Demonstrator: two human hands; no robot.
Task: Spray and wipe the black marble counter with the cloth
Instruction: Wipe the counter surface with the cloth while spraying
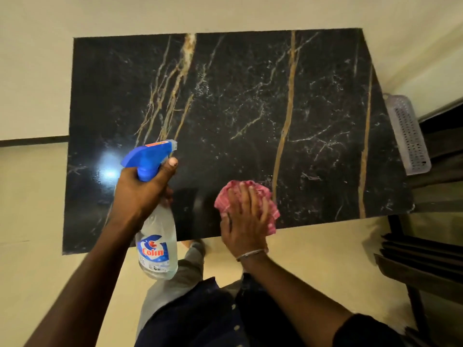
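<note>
The black marble counter (225, 108) with gold and white veins fills the middle of the head view. My left hand (142, 191) grips the neck of a clear spray bottle (157, 246) with a blue trigger head (147, 159), nozzle pointing right over the counter's near left part. My right hand (244, 221) lies flat, fingers spread, pressing a bunched pink cloth (250, 199) onto the counter near its front edge.
A pale perforated plastic basket (408, 134) stands past the counter's right edge. Dark shelving (426, 259) sits at the lower right. Cream wall (35, 71) runs behind and to the left. My legs and dark clothing (200, 309) are below the front edge.
</note>
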